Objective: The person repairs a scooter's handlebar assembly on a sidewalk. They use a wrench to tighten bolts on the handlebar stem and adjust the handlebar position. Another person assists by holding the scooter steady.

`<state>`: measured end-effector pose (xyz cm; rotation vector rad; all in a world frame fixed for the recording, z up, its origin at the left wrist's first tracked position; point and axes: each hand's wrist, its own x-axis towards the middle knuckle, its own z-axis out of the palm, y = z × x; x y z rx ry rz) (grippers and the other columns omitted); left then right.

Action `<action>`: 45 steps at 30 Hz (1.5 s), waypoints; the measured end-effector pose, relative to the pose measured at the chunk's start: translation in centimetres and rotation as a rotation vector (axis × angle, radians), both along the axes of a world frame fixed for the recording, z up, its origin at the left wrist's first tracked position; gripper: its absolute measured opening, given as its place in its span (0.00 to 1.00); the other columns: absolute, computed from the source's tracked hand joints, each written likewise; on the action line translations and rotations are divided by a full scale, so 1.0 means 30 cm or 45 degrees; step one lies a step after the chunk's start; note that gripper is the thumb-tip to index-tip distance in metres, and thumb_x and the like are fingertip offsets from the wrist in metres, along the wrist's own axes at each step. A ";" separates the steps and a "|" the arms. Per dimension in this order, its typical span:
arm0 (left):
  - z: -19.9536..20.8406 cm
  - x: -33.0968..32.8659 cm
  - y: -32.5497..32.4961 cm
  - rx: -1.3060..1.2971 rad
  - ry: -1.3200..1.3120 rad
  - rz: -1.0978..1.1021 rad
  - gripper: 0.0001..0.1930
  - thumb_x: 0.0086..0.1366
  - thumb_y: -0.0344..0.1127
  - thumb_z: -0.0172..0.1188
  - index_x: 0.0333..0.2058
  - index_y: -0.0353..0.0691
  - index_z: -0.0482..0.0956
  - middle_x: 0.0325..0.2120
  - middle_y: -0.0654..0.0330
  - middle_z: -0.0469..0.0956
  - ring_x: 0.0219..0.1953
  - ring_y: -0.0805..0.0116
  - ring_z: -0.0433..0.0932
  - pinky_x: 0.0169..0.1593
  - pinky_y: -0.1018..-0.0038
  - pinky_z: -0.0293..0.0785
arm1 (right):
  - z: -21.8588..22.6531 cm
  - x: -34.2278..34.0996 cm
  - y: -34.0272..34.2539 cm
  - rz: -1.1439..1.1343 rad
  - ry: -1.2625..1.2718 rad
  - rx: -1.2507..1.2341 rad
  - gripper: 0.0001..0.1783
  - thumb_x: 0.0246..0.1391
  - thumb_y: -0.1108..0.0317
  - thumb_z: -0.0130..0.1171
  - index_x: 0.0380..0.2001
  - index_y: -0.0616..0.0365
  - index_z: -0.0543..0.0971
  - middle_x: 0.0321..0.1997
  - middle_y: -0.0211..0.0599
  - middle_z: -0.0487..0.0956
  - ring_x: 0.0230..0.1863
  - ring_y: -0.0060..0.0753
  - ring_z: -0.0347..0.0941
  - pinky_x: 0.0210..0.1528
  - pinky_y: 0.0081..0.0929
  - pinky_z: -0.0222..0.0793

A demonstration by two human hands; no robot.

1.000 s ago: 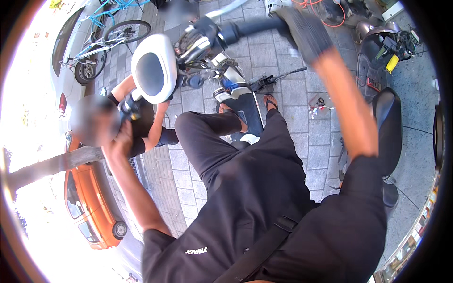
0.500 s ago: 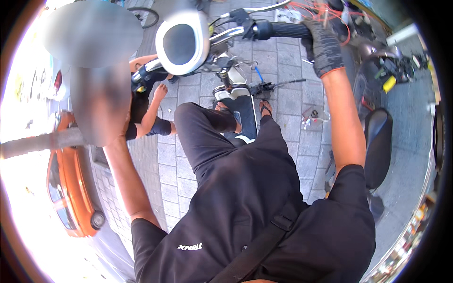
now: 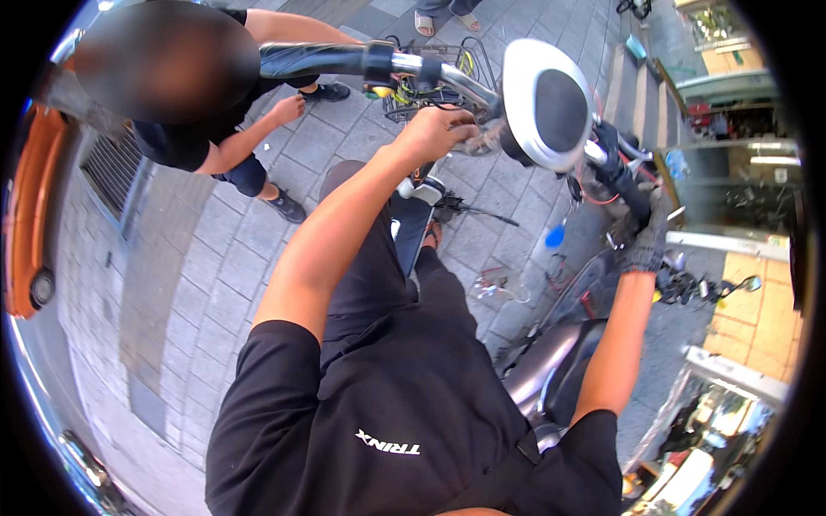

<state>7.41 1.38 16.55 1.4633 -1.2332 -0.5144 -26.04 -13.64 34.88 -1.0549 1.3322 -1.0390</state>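
The white scooter's handlebar [image 3: 465, 82], with its white-rimmed oval display housing [image 3: 551, 107], is turned in front of me. My right hand [image 3: 644, 236], in a dark knit glove, is closed round the right handlebar grip [image 3: 631, 202]. My bare left hand [image 3: 434, 133] is off the bar, below its left side. Its fingers are curled together beside the steering column, and I cannot make out what is in them. The left grip [image 3: 314, 60] is unheld by me and reaches toward the other person. Below lies the dark footboard [image 3: 413, 225], partly hidden by my leg.
Another person in black [image 3: 185, 146] is close on the left. A wire basket [image 3: 439, 77] is behind the handlebar. A parked motorbike [image 3: 559, 370] stands at my right, with loose wires [image 3: 503, 288] on the paving beside it. An orange car [image 3: 30, 224] is at far left.
My left hand has moved inward to the scooter's middle. The handlebar and display have shifted right in view, and my right hand on the grip is lower and nearer.
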 end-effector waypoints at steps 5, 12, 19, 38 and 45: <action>-0.072 0.014 -0.054 -0.254 -0.219 0.062 0.10 0.64 0.36 0.62 0.41 0.39 0.82 0.36 0.51 0.82 0.39 0.48 0.82 0.43 0.59 0.77 | -0.003 0.041 0.007 -0.091 0.027 -0.009 0.18 0.59 0.46 0.57 0.35 0.49 0.78 0.23 0.27 0.75 0.18 0.23 0.70 0.19 0.23 0.70; -0.127 0.019 -0.031 -0.079 -0.188 -0.003 0.14 0.64 0.32 0.60 0.49 0.42 0.79 0.37 0.49 0.82 0.39 0.46 0.82 0.39 0.57 0.77 | -0.018 0.057 0.007 -0.235 0.072 0.058 0.25 0.61 0.44 0.51 0.14 0.45 0.69 0.08 0.22 0.61 0.06 0.25 0.55 0.09 0.25 0.53; -0.160 0.013 -0.030 -0.206 -0.062 0.209 0.15 0.60 0.25 0.60 0.47 0.43 0.79 0.33 0.48 0.82 0.36 0.40 0.81 0.38 0.54 0.77 | -0.002 0.070 0.025 -0.074 0.089 0.100 0.25 0.61 0.43 0.50 0.17 0.46 0.70 0.08 0.23 0.59 0.07 0.24 0.48 0.10 0.26 0.45; -0.220 -0.049 -0.119 -0.411 0.683 -0.013 0.08 0.66 0.37 0.62 0.39 0.39 0.82 0.33 0.53 0.83 0.39 0.61 0.81 0.45 0.66 0.75 | -0.007 0.059 0.026 -0.137 0.091 0.007 0.25 0.57 0.50 0.54 0.49 0.57 0.79 0.53 0.39 0.80 0.56 0.45 0.76 0.58 0.47 0.75; -0.200 -0.094 -0.165 -0.485 0.843 0.172 0.07 0.62 0.31 0.61 0.38 0.38 0.84 0.28 0.54 0.83 0.32 0.71 0.78 0.39 0.69 0.74 | 0.005 0.091 0.033 0.004 0.130 -0.032 0.25 0.61 0.53 0.48 0.54 0.57 0.76 0.54 0.41 0.79 0.55 0.45 0.76 0.57 0.46 0.75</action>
